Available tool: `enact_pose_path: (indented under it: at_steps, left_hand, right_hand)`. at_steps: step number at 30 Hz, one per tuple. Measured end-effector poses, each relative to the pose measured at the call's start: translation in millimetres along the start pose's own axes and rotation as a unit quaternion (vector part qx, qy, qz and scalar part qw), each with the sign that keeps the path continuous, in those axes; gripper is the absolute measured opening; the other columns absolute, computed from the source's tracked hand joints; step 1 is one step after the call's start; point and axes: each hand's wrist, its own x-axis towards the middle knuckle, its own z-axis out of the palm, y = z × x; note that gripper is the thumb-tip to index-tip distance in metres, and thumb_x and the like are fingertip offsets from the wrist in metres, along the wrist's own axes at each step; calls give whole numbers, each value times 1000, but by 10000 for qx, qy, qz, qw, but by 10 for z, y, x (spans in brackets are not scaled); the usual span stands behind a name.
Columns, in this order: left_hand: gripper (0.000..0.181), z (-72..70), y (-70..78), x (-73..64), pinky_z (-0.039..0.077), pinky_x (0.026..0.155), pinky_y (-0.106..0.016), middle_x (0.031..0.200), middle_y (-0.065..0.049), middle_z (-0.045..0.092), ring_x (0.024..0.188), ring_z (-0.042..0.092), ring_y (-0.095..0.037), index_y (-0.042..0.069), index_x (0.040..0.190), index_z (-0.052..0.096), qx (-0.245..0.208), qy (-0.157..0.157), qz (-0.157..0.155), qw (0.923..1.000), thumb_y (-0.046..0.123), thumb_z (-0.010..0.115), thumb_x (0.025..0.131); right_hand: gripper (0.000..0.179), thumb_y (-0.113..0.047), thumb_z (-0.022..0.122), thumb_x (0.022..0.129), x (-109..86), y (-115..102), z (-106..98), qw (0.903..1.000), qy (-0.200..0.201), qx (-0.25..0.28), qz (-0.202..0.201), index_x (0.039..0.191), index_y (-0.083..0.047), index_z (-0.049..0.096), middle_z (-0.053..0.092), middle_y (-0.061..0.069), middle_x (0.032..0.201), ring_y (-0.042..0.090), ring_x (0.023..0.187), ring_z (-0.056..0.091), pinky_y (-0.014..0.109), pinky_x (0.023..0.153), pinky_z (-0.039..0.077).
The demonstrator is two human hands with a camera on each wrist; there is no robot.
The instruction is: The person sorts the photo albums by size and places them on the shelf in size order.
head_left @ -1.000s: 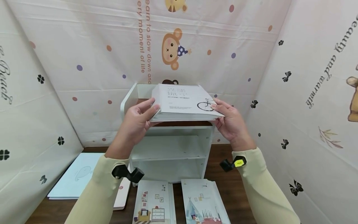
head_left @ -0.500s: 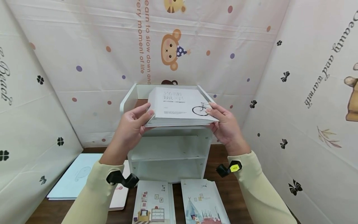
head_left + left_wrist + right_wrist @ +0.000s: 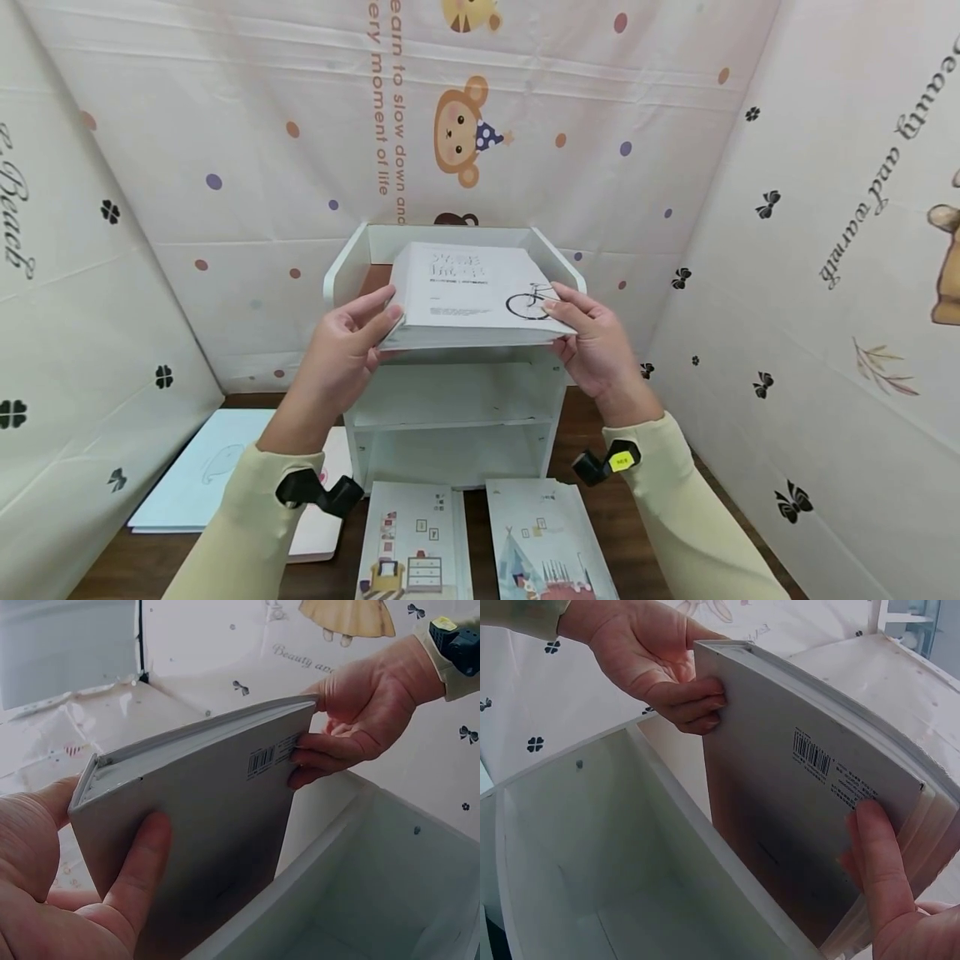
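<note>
A thick white book point(image 3: 480, 287) with a bicycle drawing on its cover is held flat by both hands at the front of a small white shelf unit's top point(image 3: 341, 271). My left hand point(image 3: 348, 342) grips its left edge, thumb above and fingers beneath. Opposite, my right hand point(image 3: 596, 342) pinches the right front corner near the bicycle. From below, the left wrist view shows the book's back cover point(image 3: 217, 817) with a printed barcode, and a left finger lying against it. The fingers of the right hand point(image 3: 656, 664) curl under the far corner.
Lower shelf compartments point(image 3: 450, 392) open toward me beneath the book. On the dark wooden surface point(image 3: 637, 517) lie two illustrated books, one left point(image 3: 416, 533) and one right point(image 3: 547, 533). Farther left are a light blue book point(image 3: 202, 467) and a white one point(image 3: 318, 533). Patterned fabric walls point(image 3: 750, 333) enclose the space.
Both hands have brought the book toward me and slightly left, lower in the head view. More of the shelf unit's top rim now shows behind it.
</note>
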Motion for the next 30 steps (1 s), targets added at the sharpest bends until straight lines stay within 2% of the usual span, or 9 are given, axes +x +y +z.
enact_pose_path:
  at_steps: [8,18,30]
  left_hand:
    - [65,-46,-51,-35,56,95,-18,159,-10,38,112,63,-5,7,160,35,-21,51,-31,10000,22,63,103]
    - [65,-99,-101,-74,56,95,-18,159,-13,38,113,64,-4,5,160,32,-1,-34,19,10000,21,61,104]
    - [66,-140,-148,-116,55,97,-18,159,-11,39,121,62,-6,8,160,32,229,-4,-31,9997,27,61,104]
  right_hand:
    - [56,-9,57,104,-39,54,45,10000,31,-39,-7,157,-6,39,61,6,129,6,85,73,19,73,61]
    - [57,-11,58,104,-60,130,62,9999,69,-82,67,157,-8,40,59,6,135,6,89,72,19,77,61]
    - [51,-7,59,102,-62,223,87,9996,269,-5,82,152,-5,48,64,4,124,6,84,72,19,71,60]
